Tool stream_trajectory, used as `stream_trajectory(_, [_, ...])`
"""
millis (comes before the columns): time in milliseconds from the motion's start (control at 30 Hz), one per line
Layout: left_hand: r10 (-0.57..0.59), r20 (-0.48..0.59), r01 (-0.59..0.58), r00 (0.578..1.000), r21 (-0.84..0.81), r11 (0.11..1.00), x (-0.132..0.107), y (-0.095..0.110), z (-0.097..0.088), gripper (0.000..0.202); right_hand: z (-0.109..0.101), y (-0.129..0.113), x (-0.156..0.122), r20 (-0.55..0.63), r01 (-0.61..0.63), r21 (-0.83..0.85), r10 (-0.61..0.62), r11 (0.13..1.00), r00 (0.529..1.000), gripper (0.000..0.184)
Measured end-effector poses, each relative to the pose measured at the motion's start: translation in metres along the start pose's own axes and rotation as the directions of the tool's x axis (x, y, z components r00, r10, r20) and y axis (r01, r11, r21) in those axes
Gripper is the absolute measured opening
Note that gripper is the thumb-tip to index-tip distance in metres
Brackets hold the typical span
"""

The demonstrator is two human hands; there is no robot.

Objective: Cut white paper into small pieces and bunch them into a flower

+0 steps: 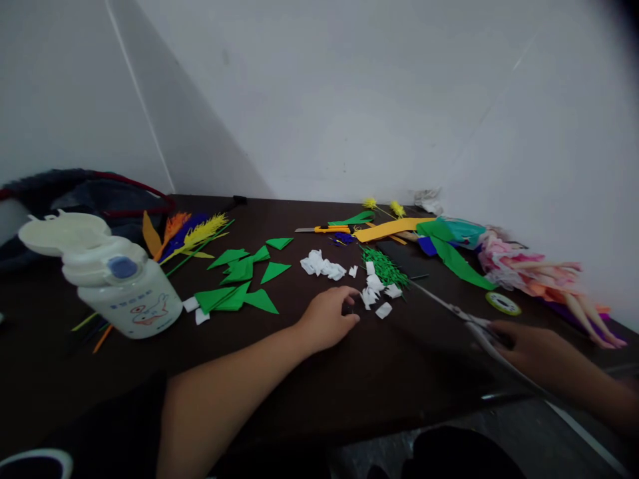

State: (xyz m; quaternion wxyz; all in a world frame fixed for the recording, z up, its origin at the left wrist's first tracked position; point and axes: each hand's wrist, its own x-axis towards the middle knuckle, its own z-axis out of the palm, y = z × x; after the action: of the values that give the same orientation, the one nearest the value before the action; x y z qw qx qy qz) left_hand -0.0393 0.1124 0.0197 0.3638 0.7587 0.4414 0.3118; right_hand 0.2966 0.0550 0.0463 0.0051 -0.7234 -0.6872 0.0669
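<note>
We see scissors with long pale blades lying low over the dark counter, tips pointing up-left. White paper scraps lie scattered beside a small dark piece.

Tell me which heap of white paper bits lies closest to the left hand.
The heap just right of the left hand, beside the green shreds; the other white heap lies farther back.

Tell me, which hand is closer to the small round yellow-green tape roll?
The right hand, holding scissors, sits just below the tape roll. The left hand rests far off by white paper scraps.
</note>
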Motion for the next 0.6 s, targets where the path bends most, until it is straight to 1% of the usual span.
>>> stream_trajectory(67, [0.117,-0.078,-0.105,0.99,0.145,0.984,0.0,-0.001,-0.002,0.029,0.002,0.021,0.01,-0.061,-0.084,-0.055,0.08,0.995,0.995,0.036])
stream_trajectory(100, [0.149,-0.096,-0.129,0.984,0.183,0.975,-0.001,-0.001,-0.003,0.026,0.003,0.03,0.013,-0.075,-0.106,-0.078,0.1,0.991,0.992,0.037])
stream_trajectory(200, [0.179,-0.094,-0.154,0.979,0.224,0.962,-0.001,-0.001,-0.005,0.022,0.007,0.052,0.021,-0.09,-0.143,-0.116,0.132,0.983,0.987,0.039])
stream_trajectory(333, [0.18,-0.048,-0.163,0.983,0.244,0.956,0.001,-0.002,-0.002,0.021,0.012,0.073,0.032,-0.135,-0.196,-0.088,0.184,0.977,0.974,0.04])
stream_trajectory(400, [0.179,-0.025,-0.168,0.984,0.243,0.955,0.001,-0.002,0.0,0.019,0.013,0.078,0.04,-0.135,-0.198,-0.08,0.187,0.977,0.973,0.042])
stream_trajectory(467, [0.176,-0.008,-0.169,0.984,0.237,0.957,0.002,-0.002,0.002,0.018,0.013,0.078,0.049,-0.117,-0.191,-0.085,0.18,0.978,0.977,0.043])
stream_trajectory(567, [0.166,0.002,-0.162,0.986,0.225,0.961,0.003,-0.002,0.001,0.017,0.013,0.072,0.06,-0.104,-0.184,-0.09,0.174,0.979,0.979,0.042])
stream_trajectory(600, [0.163,0.004,-0.16,0.987,0.222,0.962,0.002,-0.002,0.001,0.017,0.013,0.069,0.063,-0.132,-0.184,-0.081,0.172,0.98,0.976,0.041])
